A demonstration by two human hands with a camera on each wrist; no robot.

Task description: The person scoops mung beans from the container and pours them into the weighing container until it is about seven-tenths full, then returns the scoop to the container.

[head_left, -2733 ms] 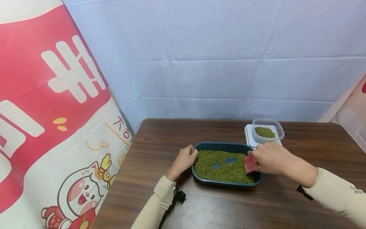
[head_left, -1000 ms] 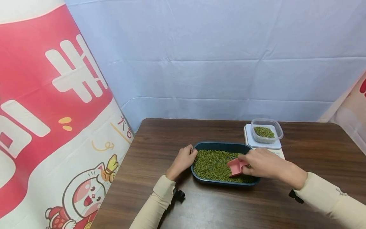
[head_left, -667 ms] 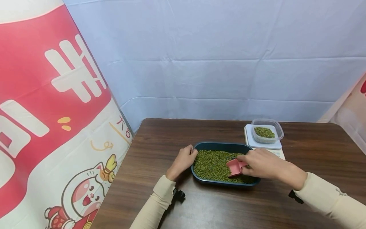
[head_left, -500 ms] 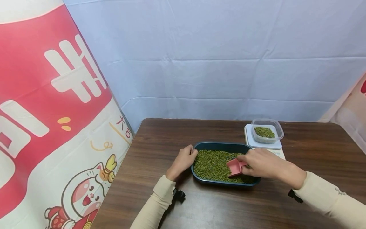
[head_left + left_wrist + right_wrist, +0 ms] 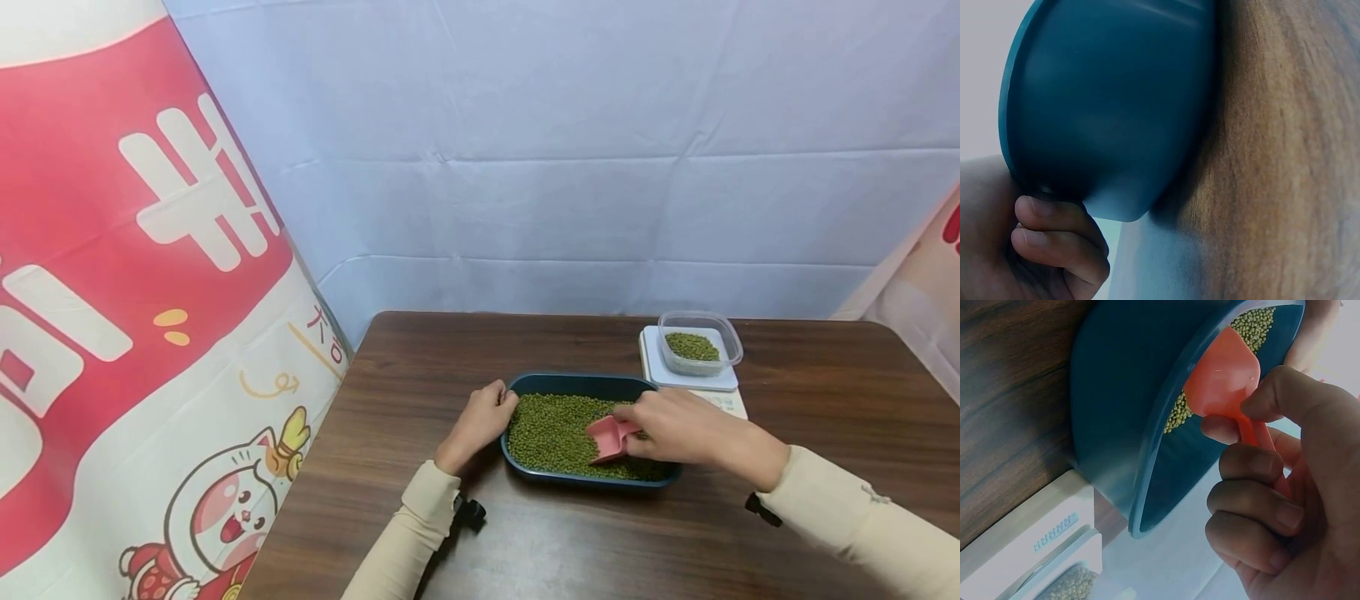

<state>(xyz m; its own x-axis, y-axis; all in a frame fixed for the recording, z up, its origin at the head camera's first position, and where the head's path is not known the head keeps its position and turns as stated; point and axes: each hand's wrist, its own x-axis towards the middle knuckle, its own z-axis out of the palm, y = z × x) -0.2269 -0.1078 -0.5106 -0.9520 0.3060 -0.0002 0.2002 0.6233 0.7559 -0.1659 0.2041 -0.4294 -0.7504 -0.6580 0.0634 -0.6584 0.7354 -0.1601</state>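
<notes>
A deep teal rectangular tub holds a layer of small green beans. At its left end my left hand grips the rim; the left wrist view shows that hand's fingers curled at the tub's edge, against the outer wall. My right hand holds a pink scoop by its handle, inside the tub right of the middle. The scoop's mouth points left, low at the beans. In the right wrist view, thumb and fingers wrap the handle behind the scoop's bowl.
Behind the tub's right end stands a white scale with a display. On it sits a clear plastic container partly filled with green beans. All stand on a dark wooden table, with a pale cloth hanging behind.
My right hand has carried the scoop left from the tub's right end toward the middle, with a further small shift lately. The bare patches of tub floor are mostly covered. My left hand stays put.
</notes>
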